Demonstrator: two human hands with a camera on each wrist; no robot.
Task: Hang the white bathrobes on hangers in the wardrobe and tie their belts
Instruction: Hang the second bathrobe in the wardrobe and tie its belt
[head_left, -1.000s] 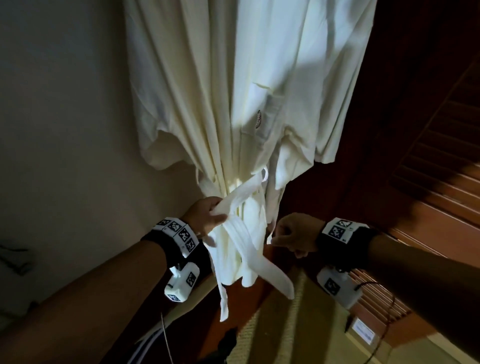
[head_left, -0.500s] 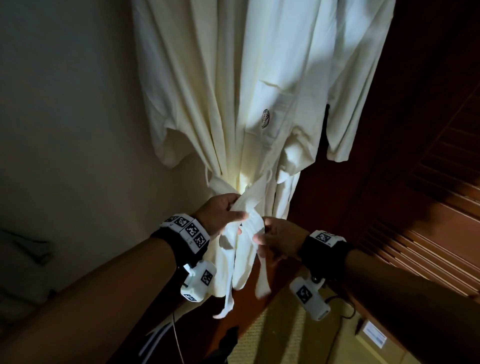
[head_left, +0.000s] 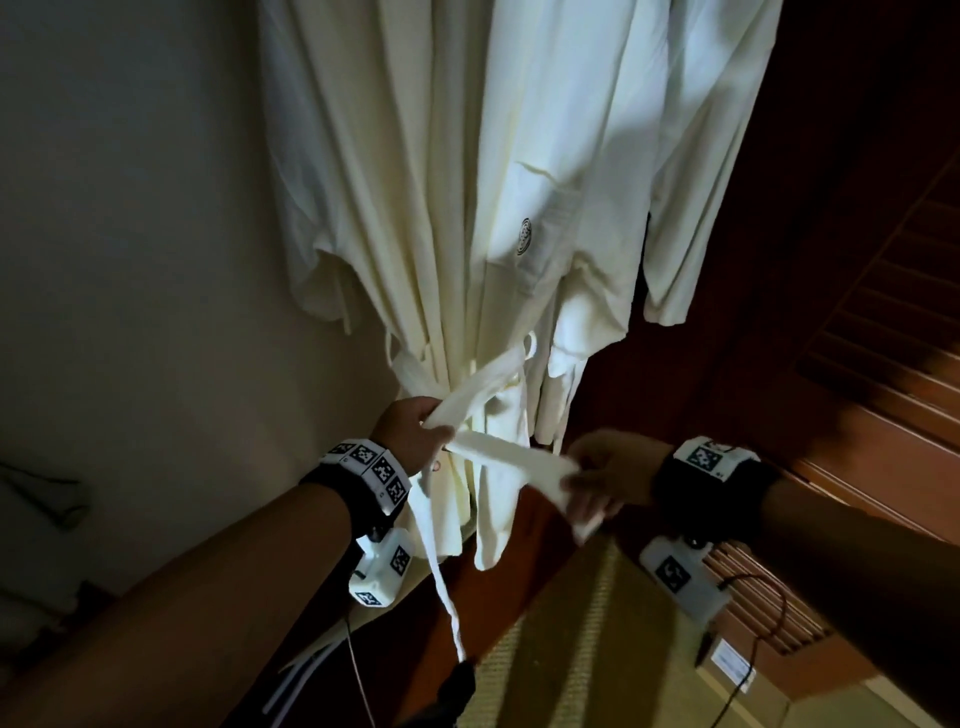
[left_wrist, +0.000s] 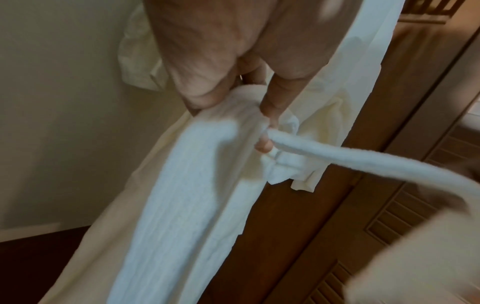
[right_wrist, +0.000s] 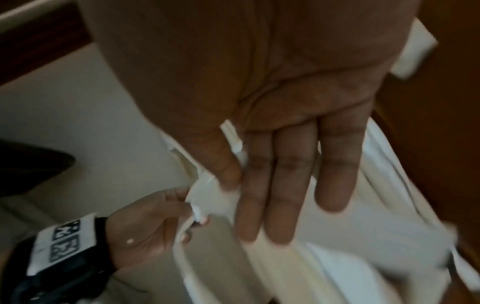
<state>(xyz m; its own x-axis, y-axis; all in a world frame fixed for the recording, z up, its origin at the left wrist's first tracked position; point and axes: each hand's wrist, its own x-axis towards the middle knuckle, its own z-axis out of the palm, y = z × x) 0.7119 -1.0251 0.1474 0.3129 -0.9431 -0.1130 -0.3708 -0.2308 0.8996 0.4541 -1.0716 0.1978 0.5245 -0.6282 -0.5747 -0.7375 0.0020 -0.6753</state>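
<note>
A white bathrobe (head_left: 519, 156) hangs in front of me, gathered at the waist by its white belt (head_left: 509, 457). My left hand (head_left: 439, 431) pinches the belt where its two strands cross, just in front of the robe's waist. In the left wrist view the left hand's fingertips (left_wrist: 267, 131) hold that crossing, and one belt strand (left_wrist: 363, 162) runs off to the right. My right hand (head_left: 576, 483) holds that strand's end out to the right, pinched between thumb and fingers (right_wrist: 259, 205). The hanger is out of view above.
A plain wall (head_left: 130, 260) lies to the left. A dark wooden louvred door (head_left: 883, 364) stands close on the right. A thin inner tie (head_left: 447, 597) dangles below the robe. A woven mat (head_left: 571, 649) covers the floor beneath my hands.
My right hand has moved to the right, away from the left, drawing a belt strand out sideways. My left hand keeps its pinch at the robe's waist.
</note>
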